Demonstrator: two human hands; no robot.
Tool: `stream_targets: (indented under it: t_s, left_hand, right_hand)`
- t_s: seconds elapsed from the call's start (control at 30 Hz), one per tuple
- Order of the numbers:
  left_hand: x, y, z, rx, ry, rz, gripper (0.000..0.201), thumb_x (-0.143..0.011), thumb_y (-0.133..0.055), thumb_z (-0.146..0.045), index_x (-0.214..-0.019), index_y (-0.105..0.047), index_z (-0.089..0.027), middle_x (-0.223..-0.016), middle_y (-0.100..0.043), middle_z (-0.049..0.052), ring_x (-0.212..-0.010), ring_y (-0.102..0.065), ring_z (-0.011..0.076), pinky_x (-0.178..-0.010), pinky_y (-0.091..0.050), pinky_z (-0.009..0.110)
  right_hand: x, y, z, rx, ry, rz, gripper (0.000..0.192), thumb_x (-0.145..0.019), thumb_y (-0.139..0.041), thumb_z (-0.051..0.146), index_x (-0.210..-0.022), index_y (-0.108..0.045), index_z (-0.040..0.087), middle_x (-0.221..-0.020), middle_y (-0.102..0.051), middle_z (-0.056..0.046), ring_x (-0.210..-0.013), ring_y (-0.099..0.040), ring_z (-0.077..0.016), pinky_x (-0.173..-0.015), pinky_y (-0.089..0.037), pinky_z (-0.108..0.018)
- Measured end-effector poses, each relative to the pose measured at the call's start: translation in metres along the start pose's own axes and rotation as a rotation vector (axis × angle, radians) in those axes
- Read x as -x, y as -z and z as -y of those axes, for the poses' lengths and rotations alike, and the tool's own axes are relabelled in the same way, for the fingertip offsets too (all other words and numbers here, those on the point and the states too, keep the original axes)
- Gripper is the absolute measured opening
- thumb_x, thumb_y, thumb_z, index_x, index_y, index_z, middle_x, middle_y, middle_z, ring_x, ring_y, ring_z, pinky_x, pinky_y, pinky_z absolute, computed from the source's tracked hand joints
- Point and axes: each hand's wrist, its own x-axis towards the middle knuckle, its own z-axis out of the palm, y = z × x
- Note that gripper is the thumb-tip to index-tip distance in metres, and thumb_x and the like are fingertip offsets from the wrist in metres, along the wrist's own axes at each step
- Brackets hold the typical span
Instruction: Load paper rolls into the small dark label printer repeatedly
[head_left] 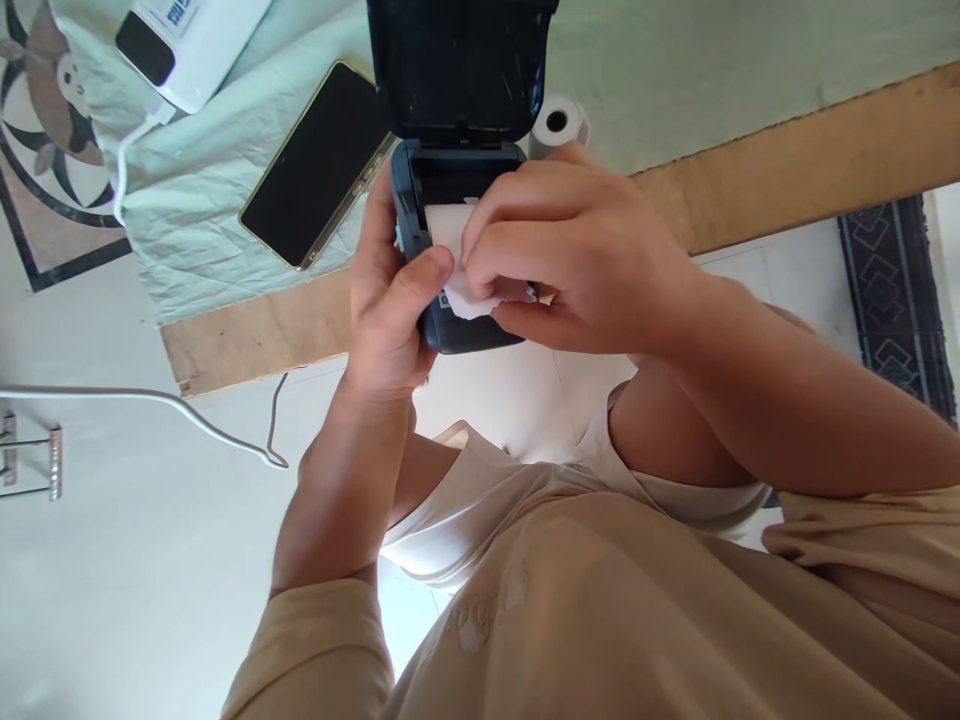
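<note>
Though the top edge crops it, 1 white plastic power bank shows a glossy black window and blue lettering too partial to read; 1 white cable meets its lower corner. Pale green cloth, finely creased, covers the counter, whose front edge is bare brown wood. Next, 1 phone: flat rectangle, dark screen, pale rim, lying aslant, right end partly covered. Left hand: closed around the side of 1 dark plastic device, thumb over the front, other fingers mostly hidden. Device: rounded corners, held above the counter's front edge; hinged lid raised, its top cut off. White paper, thin, ragged at the lower edge, sits in the opening; the inner part cannot be made out. Right hand: fingers curled nearly closed, pinching the paper; exact contact obscured. Behind it, 1 white paper roll, cylindrical, dark-cored, partly hidden. Far right, 1 dark rug, diamond-patterned, partly out of view.
</note>
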Motion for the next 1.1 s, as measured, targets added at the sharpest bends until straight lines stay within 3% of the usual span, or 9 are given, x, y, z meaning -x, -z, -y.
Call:
stream_targets:
  t_s: [0.13,0.3,0.43,0.53,0.67,0.77,0.9,1.0,1.1]
  left_hand:
    - [0.001,-0.001,0.003,0.007,-0.093,0.060,0.062,-0.066,-0.084,-0.047,-0.124,-0.062,-0.038,-0.105,-0.069,-0.001,-0.098,-0.071,0.0264,-0.081,-0.057,0.039]
    - [0.002,-0.002,0.002,-0.028,-0.080,0.090,0.072,-0.063,-0.087,-0.048,-0.129,-0.059,-0.039,-0.123,-0.069,0.000,-0.116,-0.067,0.0317,-0.092,-0.058,0.045]
    - [0.003,-0.001,0.004,-0.029,-0.132,0.085,0.075,-0.063,-0.086,-0.043,-0.131,-0.057,-0.047,-0.125,-0.068,-0.004,-0.120,-0.065,0.0279,-0.077,-0.061,0.035]
    - [0.003,0.000,0.007,-0.049,-0.106,0.040,0.077,-0.061,-0.088,-0.045,-0.130,-0.056,-0.046,-0.125,-0.068,-0.001,-0.119,-0.066,0.0309,-0.081,-0.060,0.040]
    - [0.003,0.002,0.010,-0.068,-0.091,0.005,0.082,-0.058,-0.089,-0.049,-0.131,-0.053,-0.045,-0.125,-0.067,0.001,-0.115,-0.067,0.0355,-0.087,-0.058,0.048]
    - [0.001,0.004,0.011,-0.056,-0.112,0.028,0.078,-0.060,-0.088,-0.046,-0.131,-0.055,-0.044,-0.123,-0.068,0.001,-0.111,-0.069,0.0333,-0.084,-0.059,0.045]
    - [-0.001,0.004,0.009,-0.005,-0.176,0.073,0.078,-0.061,-0.087,-0.055,-0.131,-0.056,-0.041,-0.125,-0.067,0.001,-0.114,-0.068,0.0322,-0.088,-0.059,0.045]
    - [0.004,0.000,0.003,-0.009,-0.119,0.019,0.062,-0.072,-0.081,-0.057,-0.125,-0.059,-0.032,-0.120,-0.068,0.006,-0.108,-0.069,0.0314,-0.086,-0.059,0.046]
    - [0.011,-0.006,-0.005,-0.015,-0.039,0.006,0.051,-0.074,-0.081,-0.049,-0.116,-0.064,-0.028,-0.098,-0.070,0.007,-0.078,-0.071,0.0267,-0.058,-0.056,0.037]
  right_hand:
    - [0.002,0.007,-0.001,-0.107,0.006,-0.053,0.027,-0.097,-0.049,0.036,-0.082,-0.065,0.020,-0.099,-0.071,-0.002,-0.090,-0.066,-0.0169,-0.081,-0.051,-0.035]
    - [0.006,0.018,-0.008,-0.142,-0.376,-0.285,0.039,-0.098,-0.050,0.032,-0.131,-0.062,0.016,-0.142,-0.057,-0.007,-0.088,-0.066,-0.0123,-0.075,-0.054,-0.027]
    - [0.006,0.021,-0.014,-0.175,-0.474,-0.334,0.046,-0.099,-0.047,0.046,-0.134,-0.060,0.018,-0.136,-0.060,-0.004,-0.088,-0.066,-0.0111,-0.071,-0.051,-0.024]
    - [0.003,0.025,-0.015,-0.134,-0.442,-0.244,0.028,-0.098,-0.052,0.037,-0.114,-0.069,0.022,-0.113,-0.067,0.000,-0.095,-0.065,-0.0124,-0.071,-0.050,-0.022]
    - [0.002,0.025,-0.019,-0.217,-0.342,-0.034,0.018,-0.088,-0.067,0.033,-0.102,-0.073,0.024,-0.114,-0.067,0.000,-0.066,-0.054,-0.0049,-0.066,-0.049,-0.023]
    - [0.002,0.023,-0.022,-0.269,-0.319,0.022,0.014,-0.088,-0.065,0.031,-0.093,-0.077,0.024,-0.110,-0.067,0.000,-0.060,-0.051,-0.0029,-0.064,-0.048,-0.023]
    - [0.002,0.022,-0.021,-0.257,-0.369,-0.014,0.025,-0.089,-0.061,0.024,-0.111,-0.071,0.025,-0.123,-0.064,0.000,-0.076,-0.057,-0.0048,-0.068,-0.050,-0.019]
    - [0.001,0.022,-0.017,-0.361,-0.432,0.013,0.043,-0.086,-0.066,0.031,-0.128,-0.060,0.025,-0.137,-0.057,0.000,-0.092,-0.061,-0.0089,-0.060,-0.048,-0.017]
    - [0.001,0.019,-0.014,-0.399,-0.432,0.106,0.062,-0.081,-0.068,0.043,-0.139,-0.051,0.028,-0.138,-0.057,0.002,-0.096,-0.063,-0.0119,-0.058,-0.046,-0.019]
